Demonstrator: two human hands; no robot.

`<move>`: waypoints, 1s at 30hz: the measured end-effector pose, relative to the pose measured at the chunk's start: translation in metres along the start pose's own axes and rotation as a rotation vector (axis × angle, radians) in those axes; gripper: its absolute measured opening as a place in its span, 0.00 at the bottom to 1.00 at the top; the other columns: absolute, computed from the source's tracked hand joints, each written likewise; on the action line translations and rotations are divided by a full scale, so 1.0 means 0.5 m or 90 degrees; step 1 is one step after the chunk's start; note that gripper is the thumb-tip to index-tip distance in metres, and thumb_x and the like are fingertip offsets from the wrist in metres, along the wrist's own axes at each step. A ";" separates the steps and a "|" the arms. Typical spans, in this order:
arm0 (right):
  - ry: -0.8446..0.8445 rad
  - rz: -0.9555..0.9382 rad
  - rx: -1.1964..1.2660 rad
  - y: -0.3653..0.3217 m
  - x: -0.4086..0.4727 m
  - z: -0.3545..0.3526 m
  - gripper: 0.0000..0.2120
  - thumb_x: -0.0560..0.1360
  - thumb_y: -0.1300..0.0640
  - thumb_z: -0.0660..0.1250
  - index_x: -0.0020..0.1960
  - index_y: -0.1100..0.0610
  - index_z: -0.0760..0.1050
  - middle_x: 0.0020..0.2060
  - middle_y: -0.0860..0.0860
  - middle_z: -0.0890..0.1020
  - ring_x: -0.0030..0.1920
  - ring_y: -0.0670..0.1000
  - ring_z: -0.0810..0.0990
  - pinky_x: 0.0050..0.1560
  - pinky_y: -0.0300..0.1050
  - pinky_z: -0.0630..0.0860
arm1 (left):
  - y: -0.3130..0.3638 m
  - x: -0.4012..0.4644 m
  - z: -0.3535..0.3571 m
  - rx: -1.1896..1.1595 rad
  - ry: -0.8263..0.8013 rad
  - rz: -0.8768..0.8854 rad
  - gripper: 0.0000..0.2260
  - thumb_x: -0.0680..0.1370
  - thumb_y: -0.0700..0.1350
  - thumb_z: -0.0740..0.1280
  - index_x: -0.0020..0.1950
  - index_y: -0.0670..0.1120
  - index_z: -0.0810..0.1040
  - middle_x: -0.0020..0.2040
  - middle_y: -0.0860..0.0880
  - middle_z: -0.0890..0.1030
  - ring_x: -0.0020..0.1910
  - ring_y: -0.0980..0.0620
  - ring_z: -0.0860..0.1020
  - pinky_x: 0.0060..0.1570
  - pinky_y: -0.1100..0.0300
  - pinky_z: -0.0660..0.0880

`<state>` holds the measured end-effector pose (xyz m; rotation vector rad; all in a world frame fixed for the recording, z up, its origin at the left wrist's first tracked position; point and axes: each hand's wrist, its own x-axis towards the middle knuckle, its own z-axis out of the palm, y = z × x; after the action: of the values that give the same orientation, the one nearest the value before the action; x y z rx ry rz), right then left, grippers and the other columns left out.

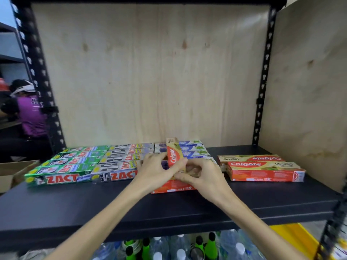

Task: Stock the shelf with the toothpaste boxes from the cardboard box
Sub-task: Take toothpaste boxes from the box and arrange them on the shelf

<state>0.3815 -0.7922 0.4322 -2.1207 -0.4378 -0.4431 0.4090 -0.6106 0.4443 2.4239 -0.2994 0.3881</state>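
Observation:
A red and tan Colgate toothpaste box [174, 152] points away from me over the middle of the black shelf [75, 205]. My left hand [156, 170] and my right hand [201, 172] both grip its near end. Under my hands lies another red Colgate box [171, 186]. Two more Colgate boxes [262, 168] lie flat at the right. Rows of green Zact boxes [62, 170], silver Zact boxes [120, 162] and blue-white boxes [193, 149] lie at the left and behind. The cardboard box [11, 173] stands open beyond the shelf's left edge.
Plywood panels [150, 72] close the back and right side of the shelf. Black perforated uprights [262, 76] stand at both back corners. Water bottles and green-capped bottles [187, 246] fill the level below. A person in a purple shirt [30, 113] is at the far left.

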 end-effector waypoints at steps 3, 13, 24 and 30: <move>-0.076 -0.033 -0.003 -0.001 0.002 -0.005 0.09 0.74 0.49 0.75 0.54 0.47 0.84 0.42 0.44 0.85 0.44 0.44 0.83 0.49 0.42 0.79 | -0.013 0.001 -0.012 -0.019 -0.028 -0.005 0.34 0.63 0.80 0.64 0.62 0.62 0.77 0.58 0.60 0.80 0.65 0.56 0.72 0.69 0.45 0.67; 0.076 0.027 -0.148 0.067 0.109 -0.055 0.26 0.74 0.43 0.73 0.70 0.44 0.72 0.63 0.46 0.77 0.64 0.51 0.72 0.64 0.52 0.72 | -0.050 0.042 -0.076 -0.195 -0.210 -0.002 0.21 0.76 0.47 0.74 0.67 0.59 0.75 0.61 0.56 0.81 0.54 0.58 0.83 0.52 0.61 0.80; -0.066 0.004 -0.278 0.137 0.199 -0.148 0.31 0.70 0.39 0.75 0.70 0.43 0.72 0.59 0.42 0.79 0.63 0.50 0.69 0.63 0.54 0.66 | -0.066 0.086 -0.084 -0.172 -0.112 0.067 0.22 0.70 0.55 0.76 0.63 0.58 0.76 0.55 0.58 0.84 0.49 0.60 0.81 0.47 0.67 0.75; -0.033 0.008 -0.211 0.201 0.258 -0.255 0.28 0.67 0.42 0.78 0.64 0.44 0.74 0.50 0.40 0.76 0.48 0.43 0.77 0.45 0.40 0.71 | -0.014 0.224 -0.024 -0.180 -0.095 0.111 0.27 0.68 0.53 0.77 0.65 0.51 0.76 0.54 0.54 0.84 0.49 0.62 0.82 0.50 0.67 0.76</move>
<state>0.5217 -0.9336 0.4892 -2.4578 -0.4014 -0.4815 0.5126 -0.6103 0.4883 2.1588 -0.5933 0.2230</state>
